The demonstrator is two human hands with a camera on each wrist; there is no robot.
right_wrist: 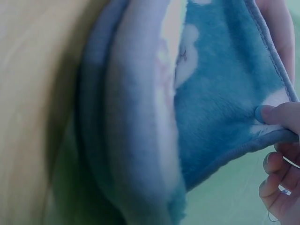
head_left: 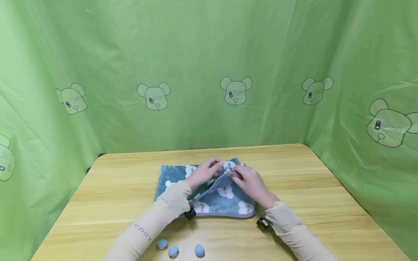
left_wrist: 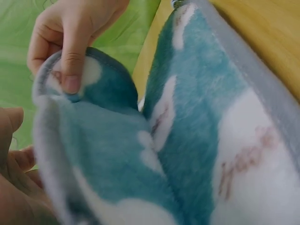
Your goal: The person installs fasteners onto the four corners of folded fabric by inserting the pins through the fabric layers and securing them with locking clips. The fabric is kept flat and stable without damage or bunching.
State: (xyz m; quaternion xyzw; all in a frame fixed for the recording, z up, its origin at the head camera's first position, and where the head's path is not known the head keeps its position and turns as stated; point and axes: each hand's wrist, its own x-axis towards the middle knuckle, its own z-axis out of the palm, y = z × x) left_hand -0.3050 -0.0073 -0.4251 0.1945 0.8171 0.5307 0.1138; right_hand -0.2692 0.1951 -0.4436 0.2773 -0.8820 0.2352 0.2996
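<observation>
A teal plush blanket [head_left: 212, 203] with white bear heads and a grey bound edge lies folded on the table, its upper layer lifted. My right hand [head_left: 251, 183] pinches that raised edge, thumb on the plush side in the left wrist view. A small light-blue piece [right_wrist: 258, 113] shows at the thumb tip; it is mostly covered. My left hand [head_left: 204, 173] is close by on the left, fingers loosely bent beside the raised edge. In the left wrist view the blanket partly hides the left hand [left_wrist: 18, 183]; nothing clear shows in its fingers.
Two light-blue rounded pieces [head_left: 162, 244] [head_left: 173, 251] and a similar blue piece [head_left: 199, 250] lie near the front edge of the wooden table [head_left: 310, 188]. Green curtains [head_left: 196, 119] printed with bear heads surround the back and sides.
</observation>
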